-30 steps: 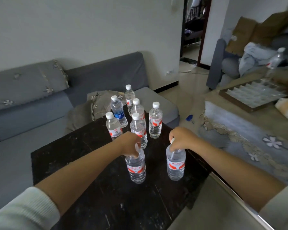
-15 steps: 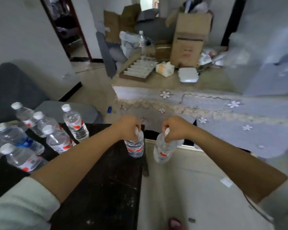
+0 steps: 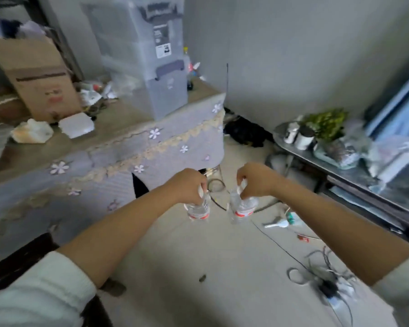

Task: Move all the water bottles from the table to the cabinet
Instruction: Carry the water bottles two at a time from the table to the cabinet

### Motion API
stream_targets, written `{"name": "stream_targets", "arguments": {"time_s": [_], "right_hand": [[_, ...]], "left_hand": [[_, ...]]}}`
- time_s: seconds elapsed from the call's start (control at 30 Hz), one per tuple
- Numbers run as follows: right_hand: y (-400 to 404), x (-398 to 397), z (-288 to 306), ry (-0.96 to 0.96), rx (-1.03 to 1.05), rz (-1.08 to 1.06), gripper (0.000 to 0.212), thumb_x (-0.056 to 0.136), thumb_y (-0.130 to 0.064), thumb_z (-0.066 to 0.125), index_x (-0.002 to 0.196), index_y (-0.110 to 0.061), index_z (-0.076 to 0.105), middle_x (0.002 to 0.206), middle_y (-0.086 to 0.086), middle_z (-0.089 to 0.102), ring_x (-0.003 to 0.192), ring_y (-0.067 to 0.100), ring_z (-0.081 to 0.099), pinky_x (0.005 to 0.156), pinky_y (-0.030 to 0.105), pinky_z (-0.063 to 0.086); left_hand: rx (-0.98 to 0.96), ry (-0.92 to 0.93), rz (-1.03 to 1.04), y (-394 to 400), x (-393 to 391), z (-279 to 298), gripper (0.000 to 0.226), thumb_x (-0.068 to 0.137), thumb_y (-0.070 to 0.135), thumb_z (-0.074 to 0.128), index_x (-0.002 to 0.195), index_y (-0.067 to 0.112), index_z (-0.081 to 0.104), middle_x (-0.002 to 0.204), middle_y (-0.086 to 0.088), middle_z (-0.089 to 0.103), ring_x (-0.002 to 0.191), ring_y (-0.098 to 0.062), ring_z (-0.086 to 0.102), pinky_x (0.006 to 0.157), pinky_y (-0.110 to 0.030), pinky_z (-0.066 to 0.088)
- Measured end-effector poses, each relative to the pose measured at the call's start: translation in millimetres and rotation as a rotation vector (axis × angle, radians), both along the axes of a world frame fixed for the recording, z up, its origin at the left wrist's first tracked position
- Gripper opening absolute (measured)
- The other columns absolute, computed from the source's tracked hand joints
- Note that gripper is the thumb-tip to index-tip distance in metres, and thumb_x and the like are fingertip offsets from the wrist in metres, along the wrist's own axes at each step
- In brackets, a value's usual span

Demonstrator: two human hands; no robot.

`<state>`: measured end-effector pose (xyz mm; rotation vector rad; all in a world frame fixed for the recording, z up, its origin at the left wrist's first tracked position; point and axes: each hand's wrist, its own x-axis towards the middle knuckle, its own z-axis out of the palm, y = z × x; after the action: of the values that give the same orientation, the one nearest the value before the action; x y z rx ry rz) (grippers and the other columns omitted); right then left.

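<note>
— Pale floor point(image 3: 198, 251) below, cables strewn across it. Where are the bottles?
— Left hand point(image 3: 187, 185) grips one water bottle point(image 3: 198, 210) by its neck; right hand point(image 3: 254, 180) grips another bottle point(image 3: 242, 207) likewise, both hanging above the floor.

Grey walls point(image 3: 305, 55), cable-strewn pale floor point(image 3: 198, 256)

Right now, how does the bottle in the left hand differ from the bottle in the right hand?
The left bottle hangs nearly upright from the left hand; the right bottle under the right hand tilts, its bottom toward the left one. The left bottle's red label shows at its lower end, the right bottle's nearer its middle. Both are clear, white-capped, held by the neck above the floor.
</note>
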<state>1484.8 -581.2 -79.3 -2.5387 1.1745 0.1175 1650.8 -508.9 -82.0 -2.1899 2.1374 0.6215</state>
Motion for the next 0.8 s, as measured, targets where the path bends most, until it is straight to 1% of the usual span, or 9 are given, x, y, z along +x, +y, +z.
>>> {"name": "stream_targets", "arguments": {"time_s": [0.07,0.1,0.2,0.3,0.4,0.53,0.63,0.73,0.8], "right_hand": [[0.1,-46.5,3.7,-0.006,-0.006,-0.103,0.035,0.077,-0.019,0.068,0.11,-0.01,0.063,0.114,0.01,0.058,0.112,0.025,0.054,0.083,0.028,0.042],[0.9,-69.5,5.3,-0.01,-0.009,-0.15,0.034,0.076,-0.019,0.068,0.109,-0.01,0.063,0.109,0.009,0.058,0.11,0.025,0.055,0.083,0.029,0.042],[10.5,-155.3,12.3,-0.047,-0.013,-0.285,0.033,0.076,-0.02,0.069,0.106,-0.009,0.064,0.096,0.004,0.052,0.097,0.022,0.053,0.071,0.024,0.037],[27.7,-236.7,17.9,-0.075,-0.025,-0.4,0.031,0.076,-0.019,0.068,0.105,-0.008,0.064,0.092,0.001,0.049,0.087,0.016,0.044,0.066,0.022,0.034],[54.5,-317.2,18.9,-0.081,-0.027,-0.53,0.031,0.075,-0.02,0.068,0.104,-0.008,0.064,0.091,0.001,0.05,0.085,0.017,0.044,0.072,0.025,0.036],[95.6,-415.7,21.2,-0.079,-0.024,-0.711,0.033,0.075,-0.021,0.07,0.104,-0.009,0.063,0.091,0.001,0.051,0.084,0.018,0.046,0.068,0.025,0.039],[130.4,-492.5,24.6,-0.099,-0.017,-0.882,0.031,0.076,-0.019,0.07,0.103,-0.007,0.064,0.093,0.003,0.053,0.084,0.02,0.049,0.06,0.022,0.041],[158.8,-551.3,24.7,-0.103,-0.018,-1.03,0.031,0.076,-0.02,0.069,0.104,-0.007,0.063,0.096,0.005,0.055,0.087,0.02,0.05,0.076,0.029,0.048],[172.2,-584.4,22.8,-0.105,-0.022,-1.127,0.032,0.078,-0.02,0.068,0.107,-0.007,0.063,0.095,0.003,0.053,0.087,0.019,0.049,0.076,0.027,0.044]], "left_hand": [[-0.041,0.0,-0.077,-16.4,-39.9,2.4,0.029,0.077,0.009,0.066,0.106,0.009,0.067,0.102,-0.005,0.064,0.103,-0.023,0.055,0.074,-0.024,0.039],[-0.062,0.018,-0.098,-23.4,-58.8,4.4,0.028,0.076,0.009,0.067,0.104,0.009,0.067,0.09,0.0,0.062,0.095,-0.022,0.055,0.07,-0.022,0.037],[-0.098,0.054,-0.176,-40.8,-135.0,12.3,0.027,0.075,0.011,0.068,0.102,0.01,0.068,0.065,0.013,0.04,0.08,-0.015,0.047,0.064,-0.022,0.036],[-0.08,0.051,-0.271,-45.3,-215.0,18.5,0.027,0.076,0.012,0.068,0.103,0.01,0.068,0.067,0.011,0.04,0.08,-0.016,0.047,0.052,-0.022,0.033],[-0.021,0.008,-0.383,-43.6,-298.5,20.9,0.027,0.077,0.012,0.068,0.104,0.009,0.067,0.066,0.006,0.045,0.069,-0.015,0.046,0.048,-0.019,0.03],[-0.015,-0.028,-0.511,-40.3,-396.8,24.1,0.026,0.076,0.014,0.069,0.101,0.01,0.068,0.062,0.006,0.047,0.059,-0.01,0.045,0.045,-0.019,0.033],[-0.002,0.024,-0.56,-31.3,-478.1,27.3,0.02,0.078,0.014,0.069,0.098,0.012,0.068,0.079,-0.001,0.056,0.063,-0.015,0.053,0.041,-0.017,0.037],[-0.002,0.029,-0.665,-24.5,-550.3,27.7,0.02,0.078,0.013,0.069,0.098,0.011,0.069,0.087,0.0,0.056,0.077,-0.016,0.055,0.046,-0.017,0.035],[-0.009,0.043,-0.722,-23.2,-589.4,27.8,0.019,0.078,0.012,0.069,0.096,0.012,0.069,0.089,0.001,0.056,0.079,-0.015,0.054,0.049,-0.016,0.035]]}}
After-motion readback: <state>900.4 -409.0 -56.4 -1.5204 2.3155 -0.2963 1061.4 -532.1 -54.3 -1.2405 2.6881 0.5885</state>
